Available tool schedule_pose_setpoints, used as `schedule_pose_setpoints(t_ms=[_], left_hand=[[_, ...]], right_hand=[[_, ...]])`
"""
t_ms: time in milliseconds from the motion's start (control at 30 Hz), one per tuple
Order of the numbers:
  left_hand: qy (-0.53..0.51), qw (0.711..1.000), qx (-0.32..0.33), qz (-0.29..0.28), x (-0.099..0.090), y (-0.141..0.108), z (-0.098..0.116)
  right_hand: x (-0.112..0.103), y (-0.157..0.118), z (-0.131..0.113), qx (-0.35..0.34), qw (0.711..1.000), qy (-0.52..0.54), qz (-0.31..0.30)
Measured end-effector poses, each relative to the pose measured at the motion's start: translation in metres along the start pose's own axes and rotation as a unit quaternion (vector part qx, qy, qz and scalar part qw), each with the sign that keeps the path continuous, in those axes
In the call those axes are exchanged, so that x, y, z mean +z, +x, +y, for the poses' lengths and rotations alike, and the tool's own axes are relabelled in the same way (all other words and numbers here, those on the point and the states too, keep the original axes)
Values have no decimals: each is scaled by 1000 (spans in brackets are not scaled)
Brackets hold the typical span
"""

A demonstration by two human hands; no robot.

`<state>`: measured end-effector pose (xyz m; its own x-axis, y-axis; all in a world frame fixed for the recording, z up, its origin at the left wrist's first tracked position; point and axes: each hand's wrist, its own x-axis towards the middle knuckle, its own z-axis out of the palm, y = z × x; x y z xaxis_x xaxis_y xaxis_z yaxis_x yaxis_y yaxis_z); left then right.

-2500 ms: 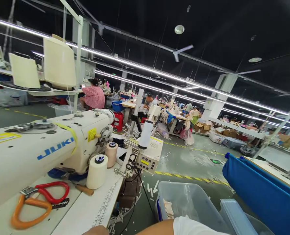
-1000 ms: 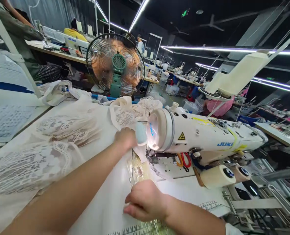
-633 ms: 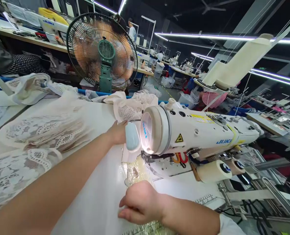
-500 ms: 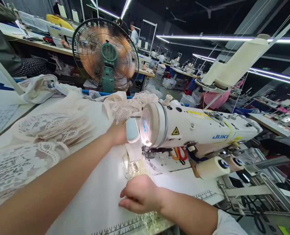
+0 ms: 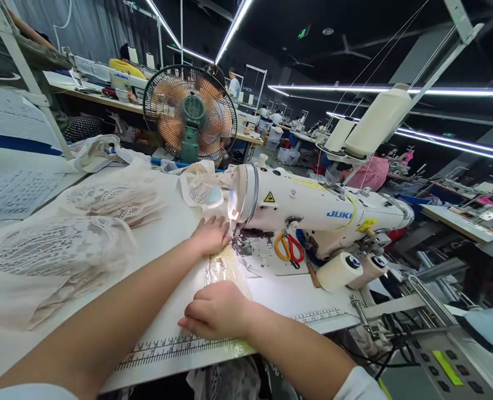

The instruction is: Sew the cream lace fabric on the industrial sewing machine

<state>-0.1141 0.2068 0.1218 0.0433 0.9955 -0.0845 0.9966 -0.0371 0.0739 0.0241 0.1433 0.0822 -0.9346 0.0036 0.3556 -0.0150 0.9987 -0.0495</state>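
My left hand (image 5: 212, 234) lies flat beside the needle area of a white sewing machine (image 5: 300, 203), its fingers stretched toward pale fabric (image 5: 200, 186) behind them. Between my hands a yellowish, shiny clear strip (image 5: 223, 268) rests on the table. Lower down, my right hand (image 5: 218, 310) is curled closed over the strip's near part; whatever its fingers hold, if anything, is hidden. The needle and presser foot are too dark and small to make out. Cream lace garment pieces (image 5: 63, 250) are spread left of my left forearm.
Orange- and red-handled scissors (image 5: 288, 247) lie on the machine bed. Thread cones (image 5: 340, 272) stand to the right. A printed ruler (image 5: 179, 350) runs along the table's front edge. A large fan (image 5: 192, 111) stands behind, and written sheets (image 5: 19, 186) are at left.
My left hand has come nearer along the fabric, from behind the machine head to beside the needle area, its fingers now in view. My right hand stays curled near the strip. The camera view has shifted.
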Motion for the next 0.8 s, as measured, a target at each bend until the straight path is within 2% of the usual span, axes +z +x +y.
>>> schedule_pose_setpoints(t_ms=[167, 367, 567, 700, 767, 800], left_hand=[[5, 998, 65, -20, 2, 8, -15], [-3, 994, 112, -13, 4, 18, -23], [-22, 989, 147, 12, 15, 31, -35], [-43, 987, 149, 38, 23, 39, -41], [-52, 986, 148, 48, 25, 41, -42], [-54, 986, 146, 50, 26, 42, -42]], right_hand=[[10, -2, -1, -67, 994, -3, 87], [15, -3, 1, -93, 981, 50, 164], [13, -8, 0, -63, 981, 92, 159], [13, -9, -1, -63, 985, 110, 118], [12, -8, -2, -64, 983, 114, 126], [12, -8, -2, -62, 980, 117, 148]])
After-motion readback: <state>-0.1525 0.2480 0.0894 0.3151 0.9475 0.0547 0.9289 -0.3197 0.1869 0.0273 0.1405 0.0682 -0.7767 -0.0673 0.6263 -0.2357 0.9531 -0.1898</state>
